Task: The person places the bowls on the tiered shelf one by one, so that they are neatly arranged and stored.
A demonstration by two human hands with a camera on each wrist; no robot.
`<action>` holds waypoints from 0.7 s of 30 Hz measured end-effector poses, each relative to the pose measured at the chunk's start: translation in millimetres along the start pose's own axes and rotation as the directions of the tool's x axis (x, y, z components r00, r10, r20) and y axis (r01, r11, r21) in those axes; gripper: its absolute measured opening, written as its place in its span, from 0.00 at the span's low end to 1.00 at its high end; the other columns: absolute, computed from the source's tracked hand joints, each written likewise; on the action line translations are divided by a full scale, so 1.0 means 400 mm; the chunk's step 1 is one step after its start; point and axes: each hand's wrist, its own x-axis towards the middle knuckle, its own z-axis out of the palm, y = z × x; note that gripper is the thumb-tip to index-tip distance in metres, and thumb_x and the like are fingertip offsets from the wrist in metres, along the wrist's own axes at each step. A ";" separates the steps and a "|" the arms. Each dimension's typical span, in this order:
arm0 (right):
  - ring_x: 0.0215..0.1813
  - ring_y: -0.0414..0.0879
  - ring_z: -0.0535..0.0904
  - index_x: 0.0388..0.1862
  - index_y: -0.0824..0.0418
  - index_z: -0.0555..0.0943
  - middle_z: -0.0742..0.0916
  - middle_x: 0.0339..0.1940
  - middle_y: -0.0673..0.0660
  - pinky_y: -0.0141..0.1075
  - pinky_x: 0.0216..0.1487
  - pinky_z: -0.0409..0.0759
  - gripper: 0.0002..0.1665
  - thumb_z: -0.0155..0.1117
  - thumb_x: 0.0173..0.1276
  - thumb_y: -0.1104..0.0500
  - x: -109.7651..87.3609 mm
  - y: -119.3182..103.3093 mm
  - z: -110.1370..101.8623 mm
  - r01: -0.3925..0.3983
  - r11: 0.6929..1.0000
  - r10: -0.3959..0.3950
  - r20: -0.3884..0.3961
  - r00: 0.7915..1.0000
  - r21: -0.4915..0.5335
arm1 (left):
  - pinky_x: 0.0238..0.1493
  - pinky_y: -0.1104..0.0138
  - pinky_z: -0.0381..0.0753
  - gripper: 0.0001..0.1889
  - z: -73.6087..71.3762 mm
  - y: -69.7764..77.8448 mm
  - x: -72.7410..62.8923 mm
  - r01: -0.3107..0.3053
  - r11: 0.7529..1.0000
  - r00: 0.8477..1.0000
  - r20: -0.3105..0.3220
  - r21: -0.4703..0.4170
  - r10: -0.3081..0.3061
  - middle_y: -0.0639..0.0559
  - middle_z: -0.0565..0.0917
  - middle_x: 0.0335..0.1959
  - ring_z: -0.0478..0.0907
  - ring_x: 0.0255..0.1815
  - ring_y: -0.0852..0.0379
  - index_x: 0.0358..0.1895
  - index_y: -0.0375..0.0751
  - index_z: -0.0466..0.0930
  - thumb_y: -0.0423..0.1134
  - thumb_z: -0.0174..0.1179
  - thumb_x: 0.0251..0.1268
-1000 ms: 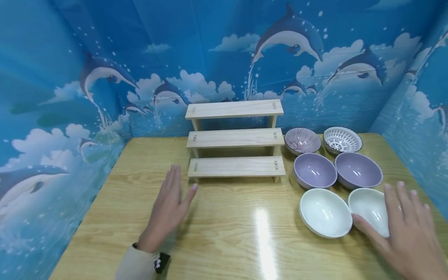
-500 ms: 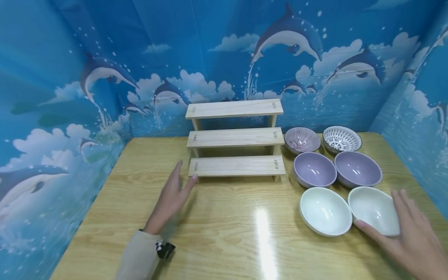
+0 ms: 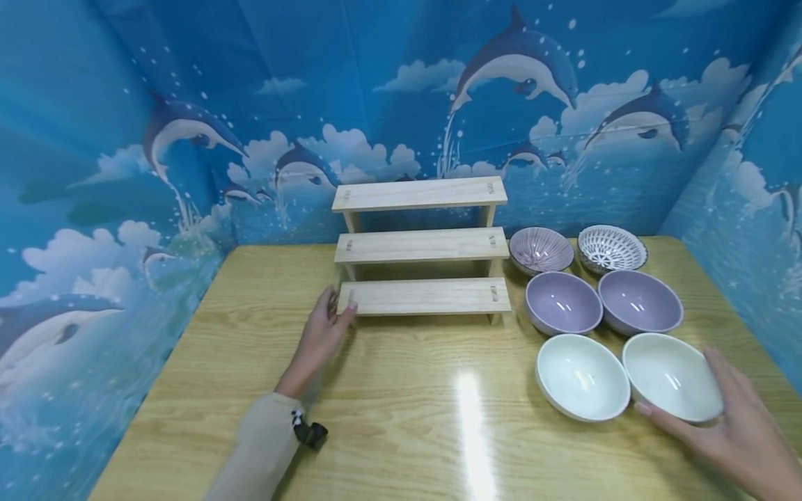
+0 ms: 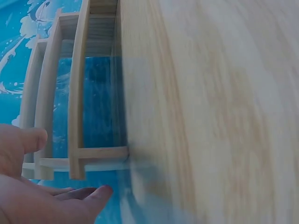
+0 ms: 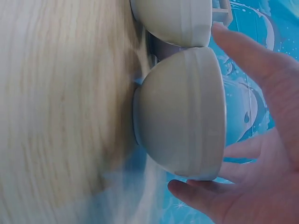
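Observation:
Near the left end of the wooden three-step stand (image 3: 426, 298), my left hand (image 3: 316, 341) has its thumb and fingers spread about the lowest step. In the left wrist view a fingertip shows just off the plank's end. My right hand (image 3: 742, 421) spans the right white bowl (image 3: 670, 379), fingers bent round its right side and thumb by its front left rim. That bowl (image 5: 182, 112) stands on the table in the right wrist view. A second white bowl (image 3: 583, 379) sits against its left side.
Behind the white bowls stand two purple bowls (image 3: 564, 304). Farther back are a pink striped bowl (image 3: 541, 250) and a black-and-white patterned bowl (image 3: 612, 248). A blue dolphin-print cloth (image 3: 401, 90) hangs round the wooden table (image 3: 401, 410).
My left hand has moved forward and right to the stand's lowest step, its fingers drawing in. My right hand has shifted from above the right white bowl to its right side. The bowls stay in place.

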 end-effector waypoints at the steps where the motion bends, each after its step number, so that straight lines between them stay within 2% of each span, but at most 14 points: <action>1: 0.62 0.78 0.63 0.78 0.73 0.56 0.67 0.68 0.83 0.28 0.55 0.63 0.69 0.88 0.43 0.55 0.001 0.002 0.001 -0.006 1.000 0.006 -0.003 1.000 0.000 | 0.78 0.53 0.57 0.42 0.003 -0.002 0.004 0.007 1.000 1.000 -0.004 -0.014 -0.007 0.34 0.51 0.81 0.54 0.79 0.38 0.81 0.32 0.41 0.50 0.53 0.79; 3: 0.58 0.76 0.64 0.78 0.73 0.57 0.68 0.65 0.84 0.24 0.46 0.57 0.69 0.87 0.44 0.55 0.000 0.007 0.002 -0.029 1.000 0.029 0.000 1.000 -0.002 | 0.79 0.53 0.56 0.42 0.008 -0.005 0.012 0.023 0.999 1.000 -0.006 -0.032 -0.024 0.34 0.50 0.81 0.53 0.80 0.38 0.81 0.32 0.41 0.50 0.53 0.79; 6: 0.61 0.78 0.62 0.79 0.73 0.53 0.65 0.67 0.86 0.28 0.51 0.58 0.70 0.86 0.47 0.53 -0.003 0.012 0.002 -0.081 0.997 0.081 0.018 0.997 -0.008 | 0.79 0.52 0.56 0.43 0.012 -0.008 0.023 0.060 0.998 0.998 -0.011 -0.033 -0.060 0.36 0.51 0.81 0.53 0.80 0.39 0.81 0.33 0.41 0.53 0.53 0.79; 8: 0.62 0.79 0.60 0.80 0.72 0.50 0.63 0.68 0.87 0.38 0.57 0.61 0.71 0.85 0.49 0.52 -0.004 0.015 0.002 -0.112 0.994 0.112 0.032 0.993 -0.013 | 0.79 0.51 0.56 0.44 0.015 -0.008 0.028 0.081 0.996 0.997 -0.012 -0.030 -0.082 0.36 0.51 0.81 0.53 0.80 0.40 0.81 0.34 0.41 0.54 0.53 0.78; 11: 0.63 0.80 0.59 0.81 0.72 0.47 0.62 0.69 0.88 0.59 0.51 0.62 0.71 0.84 0.51 0.51 -0.002 0.017 0.002 -0.148 0.989 0.148 0.050 0.988 -0.017 | 0.79 0.50 0.55 0.44 0.020 -0.006 0.034 0.118 0.992 0.993 -0.009 -0.040 -0.118 0.38 0.52 0.81 0.53 0.80 0.41 0.82 0.37 0.42 0.56 0.53 0.77; 14: 0.64 0.81 0.58 0.82 0.71 0.45 0.59 0.70 0.88 0.69 0.50 0.60 0.72 0.82 0.53 0.51 -0.001 0.017 0.002 -0.175 0.984 0.176 0.065 0.982 -0.009 | 0.79 0.51 0.54 0.43 0.027 -0.005 0.039 0.150 0.986 0.989 -0.007 -0.066 -0.151 0.40 0.52 0.82 0.53 0.80 0.43 0.82 0.39 0.44 0.57 0.53 0.77; 19: 0.64 0.81 0.58 0.81 0.71 0.44 0.58 0.71 0.88 0.70 0.50 0.61 0.71 0.81 0.55 0.50 0.001 0.018 0.002 -0.208 0.978 0.208 0.075 0.975 -0.010 | 0.80 0.51 0.52 0.41 0.038 -0.005 0.044 0.176 0.979 0.984 -0.010 -0.106 -0.178 0.41 0.54 0.81 0.54 0.80 0.44 0.82 0.42 0.46 0.54 0.54 0.78; 21: 0.63 0.81 0.59 0.81 0.72 0.45 0.59 0.70 0.88 0.67 0.49 0.63 0.70 0.81 0.54 0.49 0.003 0.018 0.002 -0.217 0.976 0.217 0.073 0.973 -0.016 | 0.80 0.51 0.53 0.40 0.041 -0.005 0.045 0.181 0.976 0.983 -0.008 -0.120 -0.184 0.41 0.55 0.81 0.55 0.80 0.44 0.82 0.42 0.46 0.53 0.54 0.78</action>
